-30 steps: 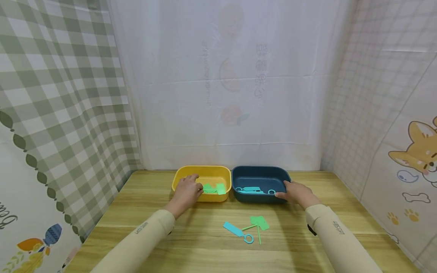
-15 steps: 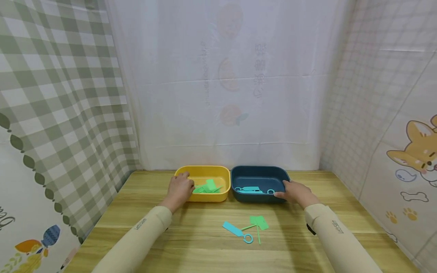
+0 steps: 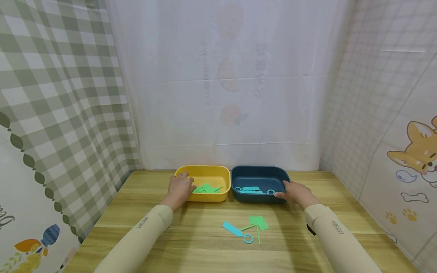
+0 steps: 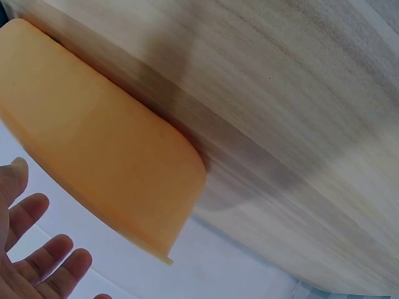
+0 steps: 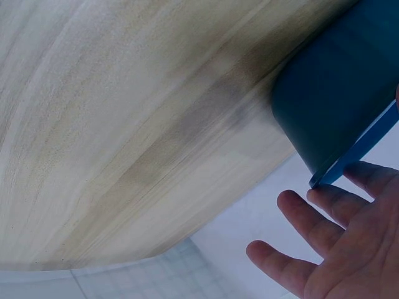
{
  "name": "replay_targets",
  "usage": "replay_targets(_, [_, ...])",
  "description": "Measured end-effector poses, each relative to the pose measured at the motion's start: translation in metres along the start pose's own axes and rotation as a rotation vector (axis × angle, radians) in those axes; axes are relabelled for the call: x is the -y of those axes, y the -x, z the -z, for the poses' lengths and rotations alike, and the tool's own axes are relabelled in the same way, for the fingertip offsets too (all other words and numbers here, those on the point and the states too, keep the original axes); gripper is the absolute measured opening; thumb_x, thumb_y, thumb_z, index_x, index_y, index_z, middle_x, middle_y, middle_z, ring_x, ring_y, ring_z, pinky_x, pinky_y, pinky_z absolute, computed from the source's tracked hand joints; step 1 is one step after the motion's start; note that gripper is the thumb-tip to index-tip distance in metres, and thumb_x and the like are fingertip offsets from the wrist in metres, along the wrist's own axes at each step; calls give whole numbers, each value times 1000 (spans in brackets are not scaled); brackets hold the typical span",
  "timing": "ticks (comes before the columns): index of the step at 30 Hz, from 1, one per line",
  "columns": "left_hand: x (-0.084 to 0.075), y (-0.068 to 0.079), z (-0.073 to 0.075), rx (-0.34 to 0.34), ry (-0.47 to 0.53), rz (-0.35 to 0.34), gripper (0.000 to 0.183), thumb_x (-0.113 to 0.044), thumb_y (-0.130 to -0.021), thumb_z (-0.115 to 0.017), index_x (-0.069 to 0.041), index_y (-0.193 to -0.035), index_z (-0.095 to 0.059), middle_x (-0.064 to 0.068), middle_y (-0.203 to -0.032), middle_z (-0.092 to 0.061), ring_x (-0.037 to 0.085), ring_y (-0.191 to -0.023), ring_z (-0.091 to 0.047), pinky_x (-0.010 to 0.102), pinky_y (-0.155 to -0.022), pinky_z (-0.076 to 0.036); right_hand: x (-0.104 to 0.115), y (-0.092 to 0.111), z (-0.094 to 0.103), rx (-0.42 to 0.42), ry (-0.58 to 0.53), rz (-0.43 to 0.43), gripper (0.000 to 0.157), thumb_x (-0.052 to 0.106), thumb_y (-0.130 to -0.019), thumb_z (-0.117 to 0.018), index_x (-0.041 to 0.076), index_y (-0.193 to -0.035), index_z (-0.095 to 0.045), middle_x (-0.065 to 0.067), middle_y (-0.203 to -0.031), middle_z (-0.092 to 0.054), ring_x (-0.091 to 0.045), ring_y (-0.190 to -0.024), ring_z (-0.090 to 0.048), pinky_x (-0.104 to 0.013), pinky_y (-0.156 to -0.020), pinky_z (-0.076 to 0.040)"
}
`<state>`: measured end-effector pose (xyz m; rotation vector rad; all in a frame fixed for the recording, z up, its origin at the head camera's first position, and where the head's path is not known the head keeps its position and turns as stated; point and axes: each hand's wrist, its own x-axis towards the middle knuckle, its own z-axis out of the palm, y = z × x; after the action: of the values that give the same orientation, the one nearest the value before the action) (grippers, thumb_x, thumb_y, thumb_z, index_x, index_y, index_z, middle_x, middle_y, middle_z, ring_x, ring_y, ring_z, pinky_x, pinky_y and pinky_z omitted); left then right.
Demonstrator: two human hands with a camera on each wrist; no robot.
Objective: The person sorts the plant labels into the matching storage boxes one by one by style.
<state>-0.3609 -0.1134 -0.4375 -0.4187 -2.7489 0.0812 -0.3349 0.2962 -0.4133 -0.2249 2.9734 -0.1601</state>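
Note:
My left hand is over the left end of a yellow bin, fingers slightly bent and spread. In the left wrist view its fingers hold nothing, apart from the bin's orange-looking wall. Flat green plastic pieces lie inside that bin. My right hand rests at the right corner of a dark blue bin; its extended fingertips touch the rim in the right wrist view. Light blue pieces with ring ends lie in the blue bin.
On the wooden table, in front of the bins, lie a light blue ring-ended strip and green thin-stemmed pieces, close together. Behind the bins hangs a white curtain. Patterned cloths flank both sides.
My left hand has shifted left from above the green pieces to the yellow bin's left end. A green piece standing up in that bin now lies flat. My right hand stays put.

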Motion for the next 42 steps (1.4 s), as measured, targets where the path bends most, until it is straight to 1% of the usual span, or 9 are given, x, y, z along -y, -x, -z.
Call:
replay_targets(8, [-3,2,0,1,31,-17,31,-40,-81,-66,-15,-99,-68,6,-101,-56,27,-90,-54,52,-78,-42,0,-1,0,0,7,-1,80,51,-87,-50,-14,-131,-34,-37,-127,-37,-50,-115,-37,-60,-84,-37])
replay_targets(12, [-4,3,-1,0,38,-24,32,-40,-81,-65,-15,-100,-68,7,-105,-56,28,-93,-53,52,-80,-41,0,-1,0,3,9,1,81,52,-87,-50,-14,-131,-34,-37,-127,-38,-50,-115,-37,-59,-85,-37])
replay_targets(16, [-5,4,1,-28,42,-44,32,-40,-81,-66,-15,-100,-68,8,-106,-56,29,-94,-54,52,-80,-41,0,-1,1,2,9,3,81,52,-86,-50,-14,-131,-34,-37,-127,-37,-50,-116,-36,-59,-85,-37])
replay_targets(20, [-9,5,5,-61,40,-87,31,-39,-79,-67,-14,-98,-68,5,-98,-56,28,-90,-54,50,-77,-42,-1,-2,0,4,8,2,81,52,-87,-50,-14,-131,-34,-37,-127,-37,-50,-116,-37,-59,-85,-37])
replay_targets(23, [-15,6,8,-67,29,-117,31,-40,-79,-67,-15,-98,-67,3,-95,-55,26,-88,-55,48,-76,-43,-1,-2,0,4,7,0,82,52,-86,-50,-14,-131,-34,-37,-127,-38,-50,-115,-37,-59,-85,-37])
replay_targets(26, [-23,7,10,-69,22,-139,32,-42,-79,-66,-16,-98,-67,3,-95,-55,25,-88,-55,47,-78,-43,-1,-2,-1,0,5,0,82,52,-86,-50,-14,-131,-34,-37,-126,-38,-50,-115,-37,-59,-85,-37])
replay_targets(31, [-37,7,8,-80,8,-185,32,-44,-78,-67,-17,-97,-68,4,-102,-56,25,-94,-54,47,-83,-41,-2,-2,-2,-13,3,3,82,53,-86,-51,-14,-131,-34,-37,-126,-39,-50,-114,-38,-60,-84,-37])
replay_targets(36, [-52,11,8,-84,-19,-240,31,-44,-77,-67,-20,-98,-68,4,-110,-55,24,-102,-52,48,-87,-40,-2,-1,-2,-16,1,5,82,52,-86,-51,-14,-131,-34,-37,-126,-39,-50,-115,-38,-59,-85,-37])
replay_targets(42, [-67,17,13,-66,-16,-286,30,-44,-78,-67,-21,-97,-68,4,-112,-55,24,-103,-51,48,-87,-40,-2,-1,-1,0,8,4,83,54,-86,-50,-14,-131,-34,-37,-126,-38,-50,-116,-36,-60,-85,-36])
